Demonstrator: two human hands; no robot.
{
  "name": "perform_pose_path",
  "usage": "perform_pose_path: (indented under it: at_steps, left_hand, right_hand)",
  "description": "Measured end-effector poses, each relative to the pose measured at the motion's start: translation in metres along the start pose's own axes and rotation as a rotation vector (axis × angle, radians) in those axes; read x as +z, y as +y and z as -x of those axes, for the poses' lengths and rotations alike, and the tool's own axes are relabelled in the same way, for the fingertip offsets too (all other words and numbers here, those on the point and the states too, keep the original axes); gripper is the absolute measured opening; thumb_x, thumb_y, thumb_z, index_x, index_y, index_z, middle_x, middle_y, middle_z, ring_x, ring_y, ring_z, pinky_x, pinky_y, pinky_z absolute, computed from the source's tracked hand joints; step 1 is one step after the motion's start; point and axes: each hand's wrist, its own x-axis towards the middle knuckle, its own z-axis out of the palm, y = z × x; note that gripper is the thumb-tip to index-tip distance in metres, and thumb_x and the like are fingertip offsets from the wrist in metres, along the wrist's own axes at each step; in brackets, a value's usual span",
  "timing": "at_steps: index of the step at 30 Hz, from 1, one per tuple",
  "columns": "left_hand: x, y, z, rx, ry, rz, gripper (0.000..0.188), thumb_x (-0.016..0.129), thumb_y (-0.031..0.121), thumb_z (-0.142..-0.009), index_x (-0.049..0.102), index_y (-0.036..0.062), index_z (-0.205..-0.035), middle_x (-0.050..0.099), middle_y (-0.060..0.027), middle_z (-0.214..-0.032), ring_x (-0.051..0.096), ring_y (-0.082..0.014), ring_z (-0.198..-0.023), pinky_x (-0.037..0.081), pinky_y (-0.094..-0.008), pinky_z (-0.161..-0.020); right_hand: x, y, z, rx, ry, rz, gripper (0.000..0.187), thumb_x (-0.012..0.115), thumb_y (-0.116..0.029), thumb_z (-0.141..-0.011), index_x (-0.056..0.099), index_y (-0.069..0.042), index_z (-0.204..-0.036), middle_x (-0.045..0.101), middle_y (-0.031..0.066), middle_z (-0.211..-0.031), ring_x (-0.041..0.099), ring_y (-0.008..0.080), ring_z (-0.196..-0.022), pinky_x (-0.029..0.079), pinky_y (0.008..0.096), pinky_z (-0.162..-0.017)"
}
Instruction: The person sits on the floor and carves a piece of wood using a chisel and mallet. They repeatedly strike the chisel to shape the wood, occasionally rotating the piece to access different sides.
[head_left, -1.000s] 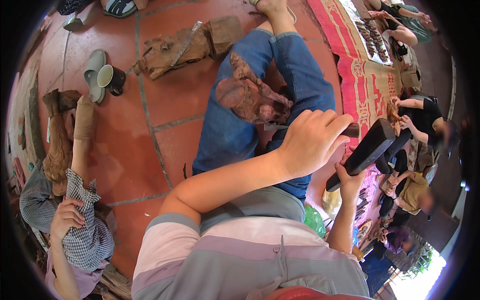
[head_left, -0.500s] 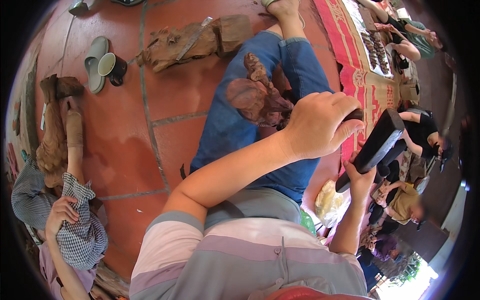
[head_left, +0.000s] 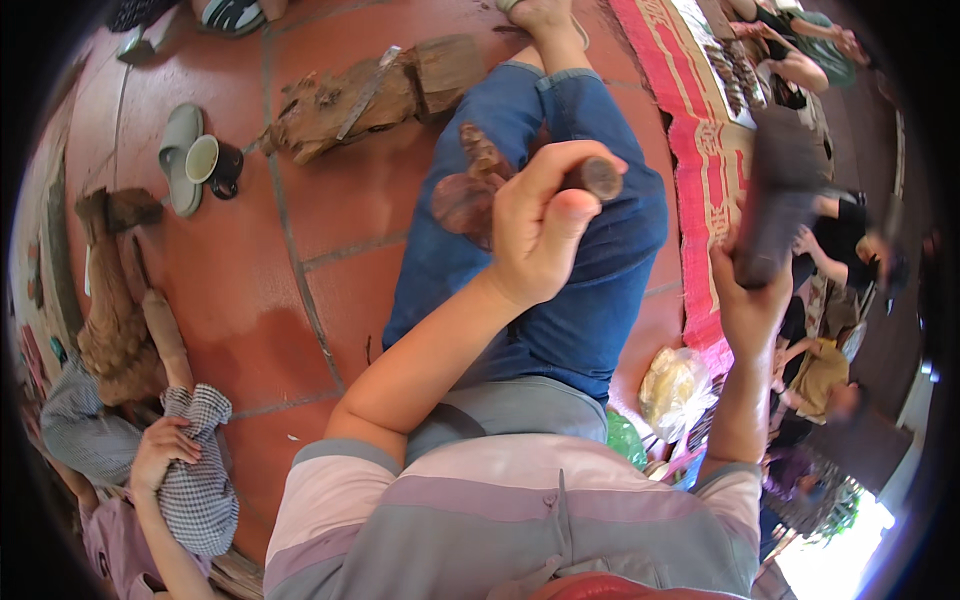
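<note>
I sit on the floor in blue jeans with a reddish-brown wood carving [head_left: 462, 196] resting on my thigh. My left hand [head_left: 540, 235] is closed around a round wooden chisel handle [head_left: 600, 177], whose end points up and right above the carving; the blade is hidden behind my hand. My right hand [head_left: 748, 305] grips a dark wooden mallet [head_left: 775, 185], held upright and raised to the right of my leg, apart from the chisel.
On the red tiled floor [head_left: 330, 220] lie a rough wooden block with a tool on it [head_left: 365, 92], a dark mug [head_left: 215, 165] and a slipper [head_left: 177, 160]. A person in checked cloth [head_left: 190, 470] sits lower left. A red mat [head_left: 700, 170], other people and a plastic bag [head_left: 675, 390] are at the right.
My right hand has lifted the mallet up and away from the chisel. My left hand has tilted, so the handle's end now shows above the carving.
</note>
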Motion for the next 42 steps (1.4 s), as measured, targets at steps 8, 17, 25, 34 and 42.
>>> perform_pose_path:
  at_steps: [8, 17, 25, 34, 42]
  left_hand:
    - [-0.034, 0.025, 0.0, -0.098, -0.24, 0.028, 0.053, 0.05, 0.045, -0.096, 0.05, -0.0026, -0.12, 0.057, -0.0052, -0.085, 0.051, -0.0087, -0.073, 0.043, -0.0227, -0.065]
    - [-0.026, 0.053, -0.03, -0.16, -0.267, 0.305, 0.056, 0.034, 0.055, -0.097, 0.047, 0.0017, -0.107, 0.052, -0.0085, -0.081, 0.048, -0.0182, -0.069, 0.041, -0.0311, -0.069]
    - [-0.038, 0.042, -0.025, -0.406, -0.269, 0.438, 0.078, 0.006, 0.051, -0.1, 0.051, 0.004, -0.056, 0.046, -0.0074, -0.057, 0.043, -0.019, -0.057, 0.035, -0.0274, -0.057]
    - [-0.027, 0.042, -0.023, -0.441, -0.133, 0.327, 0.071, 0.011, 0.043, -0.102, 0.045, 0.0061, -0.052, 0.042, -0.0064, -0.052, 0.041, -0.0185, -0.053, 0.034, -0.0292, -0.055]
    - [-0.016, 0.051, -0.017, -0.542, 0.18, 0.423, 0.069, 0.02, 0.043, -0.101, 0.047, 0.0046, -0.05, 0.043, -0.0069, -0.047, 0.04, -0.0151, -0.046, 0.032, -0.0256, -0.047]
  right_hand:
    - [0.007, -0.026, -0.01, -0.263, -0.205, 0.33, 0.052, 0.063, 0.008, -0.068, 0.057, -0.009, -0.117, 0.065, 0.015, -0.102, 0.064, 0.0324, -0.095, 0.05, 0.0346, -0.081]
    - [0.01, 0.059, 0.061, 0.345, -0.162, -0.03, 0.05, 0.064, 0.004, -0.072, 0.053, -0.007, -0.12, 0.059, 0.0038, -0.077, 0.057, 0.0112, -0.069, 0.047, 0.027, -0.063]
    - [0.017, 0.054, 0.065, 0.411, -0.192, -0.121, 0.052, 0.064, 0.006, -0.072, 0.053, -0.007, -0.121, 0.059, 0.0017, -0.078, 0.057, 0.0096, -0.069, 0.045, 0.0243, -0.063]
    - [0.008, 0.011, 0.02, 0.15, -0.152, -0.162, 0.055, 0.066, 0.008, -0.071, 0.052, -0.004, -0.123, 0.064, 0.0067, -0.098, 0.059, 0.0108, -0.092, 0.045, 0.0252, -0.082]
    - [0.016, -0.044, -0.019, -0.214, -0.22, -0.115, 0.056, 0.061, 0.013, -0.069, 0.055, -0.005, -0.121, 0.064, 0.0082, -0.101, 0.06, 0.0126, -0.097, 0.046, 0.0251, -0.084]
